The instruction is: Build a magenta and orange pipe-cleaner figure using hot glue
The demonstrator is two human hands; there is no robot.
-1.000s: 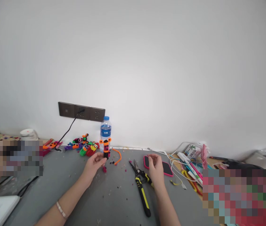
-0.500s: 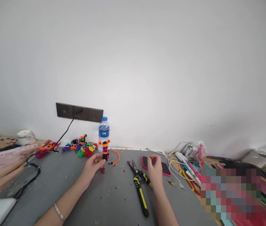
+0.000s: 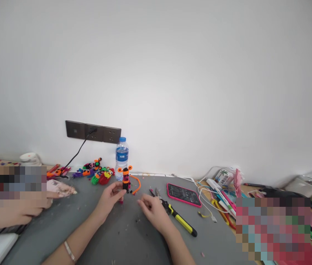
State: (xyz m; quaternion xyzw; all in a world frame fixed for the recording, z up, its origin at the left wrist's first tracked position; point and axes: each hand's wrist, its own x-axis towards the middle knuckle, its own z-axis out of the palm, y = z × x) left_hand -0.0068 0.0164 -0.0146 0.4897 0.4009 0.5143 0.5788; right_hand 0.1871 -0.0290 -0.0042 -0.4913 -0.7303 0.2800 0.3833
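My left hand (image 3: pixel 112 195) is closed on the lower part of a small upright pipe cleaner figure (image 3: pixel 126 177). The figure is black, orange and pink, with two orange loops at its top. My right hand (image 3: pixel 153 210) hovers to its right with the fingers curled together; whatever they hold, if anything, is too small to make out. Partly under that hand lies a pair of pliers (image 3: pixel 182 221) with yellow and black handles. An orange pipe cleaner (image 3: pixel 137 184) curves on the grey table (image 3: pixel 139 244) just behind the figure.
A water bottle (image 3: pixel 122 158) stands by the wall, beside several finished pipe cleaner figures (image 3: pixel 100 175). At right are a phone (image 3: pixel 183 194), white cables (image 3: pixel 204 197) and clutter. On the left, another person's hand (image 3: pixel 14 217) is near a pink glue gun (image 3: pixel 60 188).
My right hand has moved left from in front of the phone, closer to the figure. The figure has shifted slightly right in my left hand. The other person's glue gun has moved right and lower.
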